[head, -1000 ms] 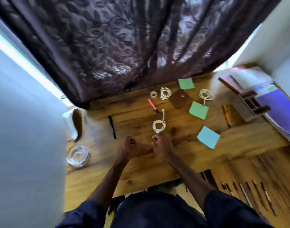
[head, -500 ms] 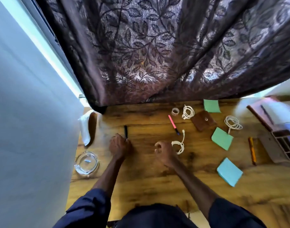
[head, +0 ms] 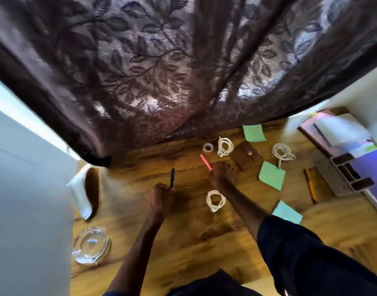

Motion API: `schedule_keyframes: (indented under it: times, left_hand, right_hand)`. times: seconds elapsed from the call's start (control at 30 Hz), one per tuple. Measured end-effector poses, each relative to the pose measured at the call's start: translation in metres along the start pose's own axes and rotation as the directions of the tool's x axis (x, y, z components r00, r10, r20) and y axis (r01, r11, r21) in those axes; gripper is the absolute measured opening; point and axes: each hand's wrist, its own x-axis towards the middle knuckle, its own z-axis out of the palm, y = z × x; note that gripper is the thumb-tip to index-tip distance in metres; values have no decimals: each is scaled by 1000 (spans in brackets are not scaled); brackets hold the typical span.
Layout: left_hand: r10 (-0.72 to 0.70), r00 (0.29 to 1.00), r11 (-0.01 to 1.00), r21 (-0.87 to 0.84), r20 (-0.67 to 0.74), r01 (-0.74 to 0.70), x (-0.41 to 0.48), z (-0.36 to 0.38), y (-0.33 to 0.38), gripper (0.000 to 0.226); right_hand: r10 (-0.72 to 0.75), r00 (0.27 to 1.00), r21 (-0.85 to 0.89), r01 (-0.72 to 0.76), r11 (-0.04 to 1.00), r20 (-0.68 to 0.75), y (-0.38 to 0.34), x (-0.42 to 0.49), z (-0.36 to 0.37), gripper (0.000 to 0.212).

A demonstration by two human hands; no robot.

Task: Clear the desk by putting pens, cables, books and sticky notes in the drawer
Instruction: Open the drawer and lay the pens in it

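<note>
A coil lies on the tabletop between both forearms. Left grip clasps a black pen; right grip, reaching farther, pinches a pink pen.

The worktop is varnished wood with strong grain and a soft sheen, and the curtain behind it is woven cloth, its leaf pattern faintly lustrous. The dish is clear glossy glass, the sticky pads matt paper, and the pouch looks like matt brown leather with a shiny metal snap. The pink pen, dark pen and white cables look like smooth plastic.
</note>
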Motion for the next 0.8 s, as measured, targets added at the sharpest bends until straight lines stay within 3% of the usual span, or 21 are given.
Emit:
schedule_keyframes:
  times: [0.07, 0.17, 0.3, 0.37, 0.43, 0.53, 0.7, 0.77, 0.8]
  left_hand:
    - [22, 1000, 1000, -3, 2, -22, -2, 0, 9, 24]
    - [64, 997, 998, -12, 35, -63, -8, 1, 24, 17]
    - [121, 991, 991, -54, 54, -119, -26, 7, 51, 20]
    - [138, 989, 989, -59, 48, -136, -31, 12, 58, 21]
    - [136, 988, 989, -75, 70, -130, -34, 21, 66, 21]
    - [140, 988, 987, -84, 70, -134, -44, 37, 81, 13]
    - [239, 965, 970, -72, 104, -232, -76, 68, 110, 16]
    - [247, 954, 969, -70, 169, -238, -88, 83, 122, 18]
    - [254, 947, 967, -63, 197, -246, -93, 90, 127, 20]
  right_hand:
    - [-25, 999, 36, 26, 999, -22, -4, -3, -5, 23]
    - [-39, 996, 174, 52, 983, -79, -4, -6, -10, 17]
    - [-5, 989, 379, 61, 924, -145, 7, -26, -33, 22]
    - [-9, 979, 480, 109, 870, -206, 20, -43, -51, 15]
    - [8, 974, 631, 139, 763, -224, 35, -61, -70, 7]
    - [81, 991, 796, 32, 604, -102, 64, -83, -90, 6]
    - [112, 992, 945, 21, 327, -61, 120, -114, -109, 18]
    - [153, 988, 985, -22, 172, -4, 144, -128, -115, 28]
    - [155, 987, 997, -52, 48, 44, 154, -135, -118, 24]
